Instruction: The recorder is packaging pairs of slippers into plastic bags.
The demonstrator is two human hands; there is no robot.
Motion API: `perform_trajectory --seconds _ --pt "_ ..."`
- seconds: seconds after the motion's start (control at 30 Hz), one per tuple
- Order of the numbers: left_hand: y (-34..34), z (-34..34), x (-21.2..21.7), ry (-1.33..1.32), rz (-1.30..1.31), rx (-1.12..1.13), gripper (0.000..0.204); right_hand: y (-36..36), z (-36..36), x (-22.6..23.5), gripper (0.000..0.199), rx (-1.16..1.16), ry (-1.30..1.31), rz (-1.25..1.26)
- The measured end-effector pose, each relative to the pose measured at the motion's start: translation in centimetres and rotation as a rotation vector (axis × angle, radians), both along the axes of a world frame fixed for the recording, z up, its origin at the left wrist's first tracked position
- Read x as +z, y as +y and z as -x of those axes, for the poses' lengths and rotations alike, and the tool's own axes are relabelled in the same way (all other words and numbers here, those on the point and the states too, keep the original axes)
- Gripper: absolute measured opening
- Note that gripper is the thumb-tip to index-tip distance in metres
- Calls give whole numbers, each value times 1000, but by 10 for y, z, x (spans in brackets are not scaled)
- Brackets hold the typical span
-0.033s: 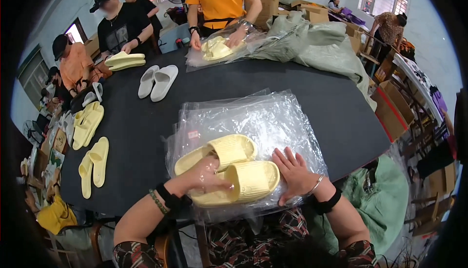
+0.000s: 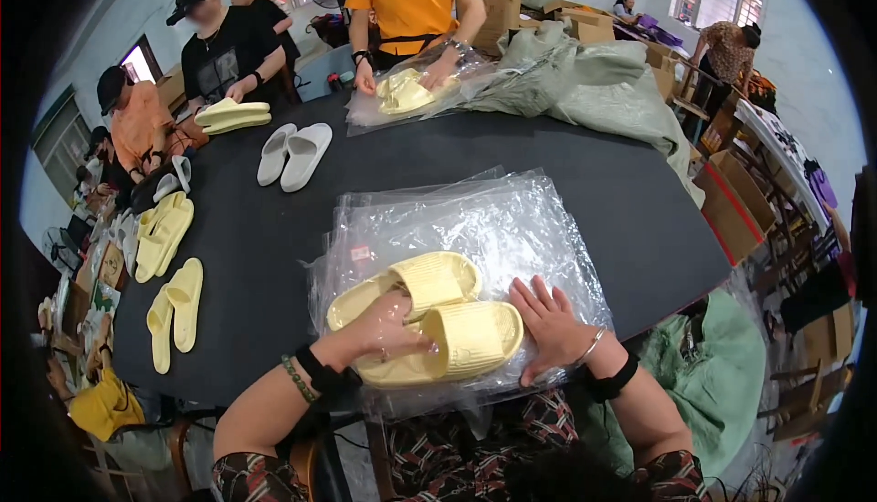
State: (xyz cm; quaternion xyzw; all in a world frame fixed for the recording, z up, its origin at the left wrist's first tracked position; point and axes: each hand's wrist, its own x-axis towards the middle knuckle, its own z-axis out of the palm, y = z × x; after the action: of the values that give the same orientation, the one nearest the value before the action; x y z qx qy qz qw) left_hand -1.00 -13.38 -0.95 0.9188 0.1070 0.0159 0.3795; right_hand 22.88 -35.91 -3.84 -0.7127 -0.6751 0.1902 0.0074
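A pair of pale yellow slide slippers (image 2: 480, 338) lies side by side on a stack of clear plastic bags (image 2: 429, 214), straps toward the right. My left hand (image 2: 384, 327) grips the pair at the foot openings, its thumb in the nearer slipper and its fingers partly hidden by the farther one. Shiny film seems to cover this hand and the slippers, as if they were inside the top bag. Flat on the bags, just right of the slippers, rests my right hand (image 2: 550, 327) with its fingers spread and nothing held.
On the black table (image 2: 247, 255) stand grey slippers (image 2: 306, 157) and, along the left side, yellow slippers (image 2: 187, 306). Across from me, a person in orange (image 2: 411, 0) handles bagged yellow slippers (image 2: 406, 91). Grey-green sacking (image 2: 603, 86) covers the far right edge. A green sack (image 2: 713, 374) lies at lower right.
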Motion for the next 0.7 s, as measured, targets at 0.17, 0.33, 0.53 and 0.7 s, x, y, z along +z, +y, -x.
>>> perform_trajectory --seconds 0.17,0.33,0.53,0.7 --pt "-7 -5 -14 -61 179 221 41 -1 1 -4 153 -4 13 -33" --pt "14 26 -10 -103 141 283 42 -3 -1 -8 147 5 -6 -52" --pt "83 140 10 -88 -74 586 36 -10 -3 -11 146 -32 40 -132" --pt "109 200 68 -245 -360 1061 26 -18 32 48 131 -25 -110 -209"
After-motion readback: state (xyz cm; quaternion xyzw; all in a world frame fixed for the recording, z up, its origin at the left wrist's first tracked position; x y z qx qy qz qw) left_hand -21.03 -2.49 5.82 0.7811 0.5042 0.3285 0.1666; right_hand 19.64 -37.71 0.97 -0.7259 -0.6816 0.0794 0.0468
